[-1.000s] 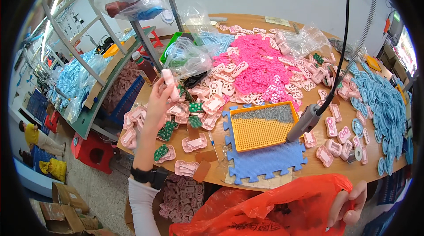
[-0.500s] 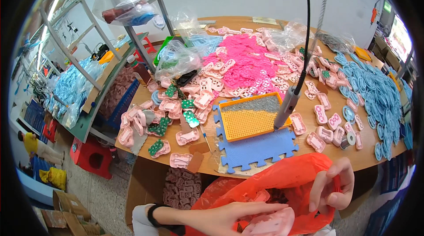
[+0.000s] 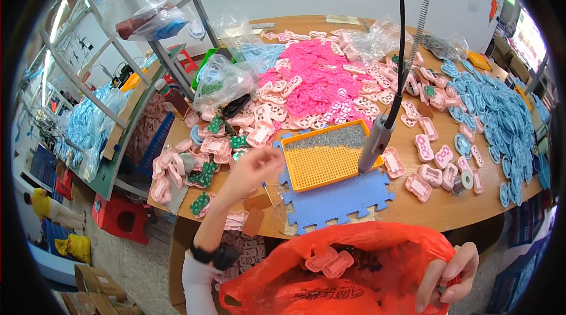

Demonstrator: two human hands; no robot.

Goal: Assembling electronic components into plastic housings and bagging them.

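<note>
The right hand pinches the red bag beyond the surface's near edge, 2 pink casings inside; yellow tray holds grey bits; left hand blurred, grip cannot be told.

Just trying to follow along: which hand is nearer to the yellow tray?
Left. The left hand is just left of the yellow tray; the right hand is farther off, lower right in the picture, holding the red bag.

head: left fisheye | down and forward | near table, wide
</note>
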